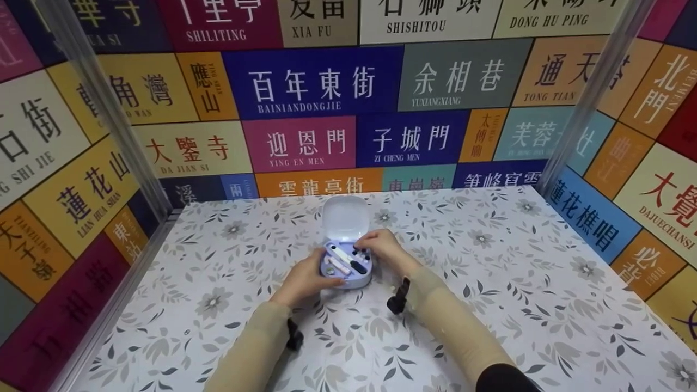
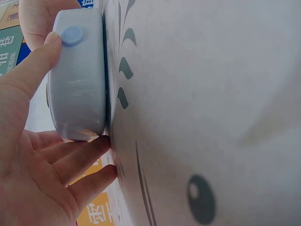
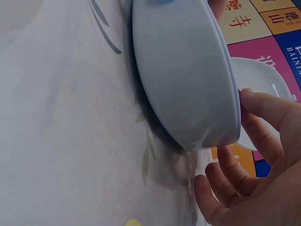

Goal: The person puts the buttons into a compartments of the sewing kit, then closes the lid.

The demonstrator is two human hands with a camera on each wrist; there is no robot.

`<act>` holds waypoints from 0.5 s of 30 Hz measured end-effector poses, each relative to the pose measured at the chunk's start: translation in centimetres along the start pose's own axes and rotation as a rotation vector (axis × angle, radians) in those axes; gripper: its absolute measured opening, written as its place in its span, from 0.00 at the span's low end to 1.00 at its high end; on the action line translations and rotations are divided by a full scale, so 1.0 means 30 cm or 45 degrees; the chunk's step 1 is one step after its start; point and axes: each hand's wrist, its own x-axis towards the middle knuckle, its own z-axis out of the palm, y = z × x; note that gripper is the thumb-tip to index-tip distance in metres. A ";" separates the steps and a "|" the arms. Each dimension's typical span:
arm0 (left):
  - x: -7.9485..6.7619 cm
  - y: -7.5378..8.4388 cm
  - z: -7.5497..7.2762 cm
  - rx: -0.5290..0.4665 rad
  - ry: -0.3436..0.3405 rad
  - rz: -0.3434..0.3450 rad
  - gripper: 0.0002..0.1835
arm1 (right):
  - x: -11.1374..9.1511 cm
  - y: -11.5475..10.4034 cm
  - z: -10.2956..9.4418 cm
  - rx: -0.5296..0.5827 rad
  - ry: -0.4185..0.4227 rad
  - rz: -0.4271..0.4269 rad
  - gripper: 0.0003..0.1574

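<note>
A round, pale lilac case (image 1: 356, 283) stands on the table with its white lid (image 1: 344, 218) raised at the back. Inside lie a slim white pen-like tool (image 1: 342, 255) with a black end, a smaller pinkish-white stick (image 1: 340, 265) and small black pieces at the right. My left hand (image 1: 302, 277) holds the case's left side, its thumb at the front by a round blue button (image 2: 72, 36). My right hand (image 1: 384, 245) has its thumb and forefinger over the right rim, beside the black pieces. Whether a piece is between those fingertips is hidden.
A white tablecloth (image 1: 239, 283) with grey flowers and leaves covers the table. Panels of colourful place-name signs (image 1: 321, 81) rise at the back and both sides, with clear upright strips at the corners. Dark straps (image 1: 400, 296) sit at both wrists.
</note>
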 end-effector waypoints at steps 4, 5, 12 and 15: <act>-0.003 0.001 -0.001 0.009 0.004 0.012 0.54 | 0.001 0.004 0.013 0.024 -0.011 0.016 0.08; -0.003 0.002 -0.001 0.014 0.006 0.016 0.54 | 0.002 0.004 0.017 0.033 -0.010 0.016 0.08; -0.002 0.002 0.000 0.022 0.008 0.013 0.55 | 0.016 0.012 0.033 -0.010 0.044 0.037 0.08; -0.001 0.000 0.001 0.019 0.007 0.008 0.56 | 0.021 0.012 0.040 -0.063 0.046 0.047 0.09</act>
